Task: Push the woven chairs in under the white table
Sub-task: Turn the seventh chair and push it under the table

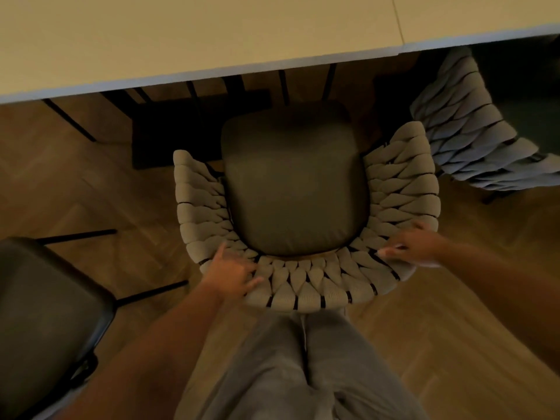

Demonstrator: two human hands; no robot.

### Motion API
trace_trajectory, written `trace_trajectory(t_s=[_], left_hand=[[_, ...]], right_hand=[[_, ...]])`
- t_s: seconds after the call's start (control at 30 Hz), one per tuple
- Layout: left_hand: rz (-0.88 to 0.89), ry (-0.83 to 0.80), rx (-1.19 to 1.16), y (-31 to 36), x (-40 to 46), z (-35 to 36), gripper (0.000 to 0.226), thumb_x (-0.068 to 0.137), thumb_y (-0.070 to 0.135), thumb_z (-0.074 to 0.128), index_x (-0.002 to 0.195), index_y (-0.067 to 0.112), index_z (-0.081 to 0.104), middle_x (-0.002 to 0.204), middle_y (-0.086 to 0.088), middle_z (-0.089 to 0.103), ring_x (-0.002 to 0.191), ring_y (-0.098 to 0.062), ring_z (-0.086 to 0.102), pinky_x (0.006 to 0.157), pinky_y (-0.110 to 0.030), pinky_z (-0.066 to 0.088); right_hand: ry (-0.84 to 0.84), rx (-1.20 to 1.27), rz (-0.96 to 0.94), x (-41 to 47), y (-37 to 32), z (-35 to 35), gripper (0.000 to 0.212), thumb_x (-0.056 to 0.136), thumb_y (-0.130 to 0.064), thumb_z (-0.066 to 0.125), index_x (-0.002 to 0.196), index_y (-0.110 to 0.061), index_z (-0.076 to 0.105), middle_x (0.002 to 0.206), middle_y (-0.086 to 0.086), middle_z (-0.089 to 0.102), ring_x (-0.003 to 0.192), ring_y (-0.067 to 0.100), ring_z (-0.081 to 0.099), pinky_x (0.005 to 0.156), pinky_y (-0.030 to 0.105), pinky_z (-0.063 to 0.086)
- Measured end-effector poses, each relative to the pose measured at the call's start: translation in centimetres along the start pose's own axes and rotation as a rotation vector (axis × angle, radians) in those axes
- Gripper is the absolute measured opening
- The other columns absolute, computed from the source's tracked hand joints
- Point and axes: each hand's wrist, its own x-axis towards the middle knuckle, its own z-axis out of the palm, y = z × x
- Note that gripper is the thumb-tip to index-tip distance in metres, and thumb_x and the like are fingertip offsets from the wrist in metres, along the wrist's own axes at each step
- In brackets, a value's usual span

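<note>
You hold the woven chair (306,213) by its stiff curved backrest: left hand (233,274) and right hand (415,242) rest there, fingers loosely curled. It should slide easily toward the worktop (181,34).

1. No text, label, brand, number or sign can be read anywhere in the view.
2. The white table (212,34) has a plain top with no print on it.
3. The woven chair (306,286) just below the table's edge bears no tag.
</note>
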Motion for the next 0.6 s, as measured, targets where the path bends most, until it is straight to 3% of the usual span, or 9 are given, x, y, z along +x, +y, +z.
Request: trace_trajectory(t_s=[0.1,0.2,0.23,0.3,0.37,0.43,0.47,0.53,0.6], left_hand=[[-0.205,0.101,0.017,-2.1,-0.5,0.0,0.049,0.097,0.051,0.027,0.134,0.031,0.052,0.146,0.006,0.046,0.147,-0.021,0.016,0.112,-0.052,-0.017],[-0.340,0.123,0.028,-3.5,-0.3,0.4,0.046,0.095,0.047,0.041,0.136,0.029,0.050,0.160,-0.007,0.016,0.148,-0.028,-0.006,0.107,-0.044,-0.028],[-0.380,0.151,0.016,-3.7,-0.1,0.4,0.048,0.094,0.047,0.045,0.138,0.030,0.047,0.162,-0.010,0.002,0.147,-0.030,-0.013,0.108,-0.046,-0.025],[-0.524,0.246,-0.094,-4.1,0.3,0.4,0.061,0.092,0.039,0.053,0.148,0.032,0.030,0.159,-0.013,-0.019,0.144,-0.038,-0.021,0.112,-0.052,-0.015],[-0.712,0.305,-0.351,-4.4,0.4,-0.2,0.086,0.092,0.026,0.060,0.154,0.030,0.001,0.155,-0.017,-0.029,0.144,-0.046,-0.008,0.117,-0.054,0.007],[-0.813,0.357,-0.738,-4.9,1.2,-1.1,0.100,0.092,0.011,0.060,0.150,0.030,-0.019,0.158,-0.016,-0.020,0.138,-0.042,0.026,0.106,-0.049,0.035],[-0.860,0.410,-0.896,-5.1,1.7,-1.5,0.100,0.092,0.007,0.059,0.150,0.027,-0.020,0.160,-0.015,-0.005,0.133,-0.037,0.036,0.104,-0.046,0.039],[-1.001,0.486,-1.096,-6.1,2.6,-2.6,0.088,0.092,0.010,0.060,0.154,0.017,-0.002,0.152,-0.017,0.028,0.130,-0.033,0.042,0.105,-0.044,0.038],[-1.098,0.514,-1.211,-7.4,3.5,-3.7,0.066,0.091,0.015,0.063,0.145,0.006,0.026,0.140,-0.018,0.044,0.124,-0.033,0.048,0.100,-0.043,0.042]], right_hand=[[0.242,-0.147,0.129,0.9,2.5,0.7,0.042,0.099,-0.048,0.033,0.132,-0.032,0.053,0.145,-0.009,0.045,0.142,0.013,0.024,0.117,0.048,0.001],[0.288,-0.193,0.189,2.3,4.1,1.6,0.041,0.099,-0.033,0.040,0.138,-0.024,0.050,0.155,0.000,0.029,0.148,0.022,0.007,0.117,0.049,0.001],[0.321,-0.185,0.212,2.7,4.3,1.5,0.044,0.098,-0.028,0.044,0.141,-0.018,0.047,0.158,0.007,0.021,0.148,0.027,0.002,0.118,0.049,0.003],[0.398,-0.042,0.319,3.5,4.1,1.0,0.062,0.095,-0.015,0.051,0.151,-0.010,0.024,0.161,0.012,-0.003,0.147,0.033,-0.008,0.118,0.048,0.004],[0.457,0.324,0.432,3.8,3.3,0.0,0.082,0.092,0.001,0.051,0.153,-0.011,-0.002,0.159,0.008,-0.019,0.146,0.033,-0.012,0.118,0.047,0.006],[0.543,0.608,0.527,4.5,3.0,-1.0,0.088,0.089,0.007,0.052,0.152,-0.008,-0.008,0.159,0.016,-0.010,0.146,0.038,0.002,0.118,0.050,0.015],[0.571,0.731,0.575,4.8,3.0,-1.8,0.084,0.090,0.005,0.052,0.152,-0.007,-0.004,0.158,0.023,0.002,0.143,0.042,0.013,0.116,0.051,0.021],[0.546,1.001,0.707,5.1,3.0,-3.3,0.077,0.093,-0.005,0.055,0.152,-0.010,0.005,0.151,0.027,0.022,0.135,0.044,0.030,0.110,0.054,0.031],[0.459,1.257,0.819,5.1,3.5,-4.5,0.068,0.093,-0.014,0.061,0.147,-0.007,0.020,0.146,0.022,0.034,0.130,0.040,0.038,0.106,0.052,0.038]])
